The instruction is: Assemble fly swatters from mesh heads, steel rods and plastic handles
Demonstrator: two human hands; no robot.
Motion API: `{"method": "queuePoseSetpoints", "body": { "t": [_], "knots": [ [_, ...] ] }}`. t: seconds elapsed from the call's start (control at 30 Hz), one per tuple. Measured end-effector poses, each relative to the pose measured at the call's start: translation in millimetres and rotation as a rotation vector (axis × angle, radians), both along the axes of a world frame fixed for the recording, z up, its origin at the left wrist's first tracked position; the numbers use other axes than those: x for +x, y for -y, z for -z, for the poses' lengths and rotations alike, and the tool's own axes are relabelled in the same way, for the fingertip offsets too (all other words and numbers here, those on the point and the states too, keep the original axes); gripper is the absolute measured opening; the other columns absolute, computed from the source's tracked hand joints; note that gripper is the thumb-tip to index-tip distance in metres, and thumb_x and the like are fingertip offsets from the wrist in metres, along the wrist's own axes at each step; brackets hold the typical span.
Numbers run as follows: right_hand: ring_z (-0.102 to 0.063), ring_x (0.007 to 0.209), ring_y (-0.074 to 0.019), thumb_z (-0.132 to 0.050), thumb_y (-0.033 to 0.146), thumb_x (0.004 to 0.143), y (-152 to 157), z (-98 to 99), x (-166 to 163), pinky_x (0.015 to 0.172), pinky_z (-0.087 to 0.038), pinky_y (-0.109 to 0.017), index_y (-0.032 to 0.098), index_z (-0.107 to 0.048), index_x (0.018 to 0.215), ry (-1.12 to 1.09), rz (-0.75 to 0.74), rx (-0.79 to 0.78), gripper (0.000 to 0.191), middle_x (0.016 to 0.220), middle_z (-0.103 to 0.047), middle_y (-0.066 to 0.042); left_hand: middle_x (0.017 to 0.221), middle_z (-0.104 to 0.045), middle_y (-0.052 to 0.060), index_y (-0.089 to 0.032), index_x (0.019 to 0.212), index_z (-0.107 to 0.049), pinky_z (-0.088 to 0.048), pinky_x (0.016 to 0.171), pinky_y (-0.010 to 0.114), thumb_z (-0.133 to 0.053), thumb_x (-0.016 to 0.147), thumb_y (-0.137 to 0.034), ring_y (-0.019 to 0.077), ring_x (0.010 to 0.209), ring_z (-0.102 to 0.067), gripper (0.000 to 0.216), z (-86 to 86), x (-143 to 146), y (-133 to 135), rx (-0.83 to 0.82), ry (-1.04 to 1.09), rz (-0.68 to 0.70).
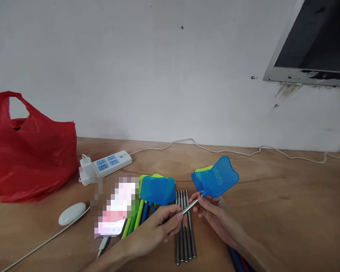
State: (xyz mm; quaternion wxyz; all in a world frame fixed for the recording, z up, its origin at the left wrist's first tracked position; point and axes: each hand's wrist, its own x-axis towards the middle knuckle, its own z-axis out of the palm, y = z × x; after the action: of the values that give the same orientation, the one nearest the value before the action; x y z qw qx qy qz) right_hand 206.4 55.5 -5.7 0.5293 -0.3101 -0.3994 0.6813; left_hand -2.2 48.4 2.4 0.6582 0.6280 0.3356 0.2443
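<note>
My left hand (158, 228) is closed in a pinch on a thin metal rod (190, 206) that points up to the right. My right hand (214, 213) pinches the neck of a blue fly swatter head (219, 175), which is raised just above the table, and the rod's tip meets that neck. Several more metal rods (184, 234) lie side by side under my hands. A pile of blue and yellow-green swatter heads (158, 189) with coloured handles (136, 221) lies to the left.
A red plastic bag (28, 151) stands at the left on the wooden table (286, 211). A white power strip (106, 165) with its cable, a white oval object (72, 213) and a phone (113, 226) lie nearby. More swatter heads (200, 179) sit behind the raised one.
</note>
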Motion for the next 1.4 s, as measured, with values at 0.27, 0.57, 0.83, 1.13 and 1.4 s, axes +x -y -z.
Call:
{"method": "queuePoseSetpoints", "body": {
  "t": [0.27,0.57,0.83,1.13,1.4],
  "knots": [
    [-0.067,0.07,-0.0173,-0.084,0.041,0.073,1,-2.8,-3,0.058,-0.051,-0.026,0.02,-0.077,0.082,0.101,0.125,0.075,0.024,0.083,-0.074,-0.005,0.065,-0.035,-0.008,-0.02,0.088,-0.056,-0.019,0.049,0.023,-0.057,0.084,-0.073,0.0096,0.056,-0.026,0.053,-3.9,0,1,-0.14,-0.034,-0.079],
    [-0.059,0.057,-0.0169,-0.079,0.045,0.076,-3,7.9,-4,0.056,-0.051,-0.031,0.022,-0.073,0.077,0.217,0.227,0.179,0.025,0.063,-0.066,0.0,0.062,-0.033,-0.011,-0.022,0.083,-0.045,-0.009,0.044,0.024,-0.061,0.078,-0.075,0.0064,0.047,-0.018,0.056,-3.7,-3,-2,-0.36,0.011,0.032],
    [-0.051,0.053,-0.0105,-0.09,0.046,0.062,-23,-3.2,12,0.048,-0.045,-0.025,0.021,-0.071,0.07,-0.008,0.55,0.124,0.033,0.069,-0.062,0.002,0.056,-0.035,-0.011,-0.022,0.079,-0.043,-0.014,0.042,0.022,-0.059,0.08,-0.074,0.0065,0.046,-0.023,0.055,-3.1,-6,-4,-0.327,0.019,0.058],
    [-0.052,0.054,-0.0121,-0.089,0.045,0.064,-12,2.9,-1,0.047,-0.044,-0.026,0.02,-0.073,0.07,0.073,0.47,0.096,0.03,0.07,-0.066,-0.001,0.055,-0.032,-0.012,-0.022,0.078,-0.043,-0.01,0.043,0.025,-0.059,0.079,-0.075,0.0054,0.044,-0.019,0.056,-4.6,-5,-4,-0.306,0.017,0.045],
    [-0.053,0.054,-0.0154,-0.083,0.048,0.07,2,5.7,-12,0.047,-0.045,-0.027,0.021,-0.077,0.077,0.199,0.252,0.125,0.028,0.057,-0.062,0.0,0.056,-0.032,-0.012,-0.022,0.079,-0.043,-0.01,0.045,0.025,-0.06,0.078,-0.076,0.0066,0.046,-0.017,0.056,-6.1,-4,-3,-0.3,0.018,0.025]
  ]
}}
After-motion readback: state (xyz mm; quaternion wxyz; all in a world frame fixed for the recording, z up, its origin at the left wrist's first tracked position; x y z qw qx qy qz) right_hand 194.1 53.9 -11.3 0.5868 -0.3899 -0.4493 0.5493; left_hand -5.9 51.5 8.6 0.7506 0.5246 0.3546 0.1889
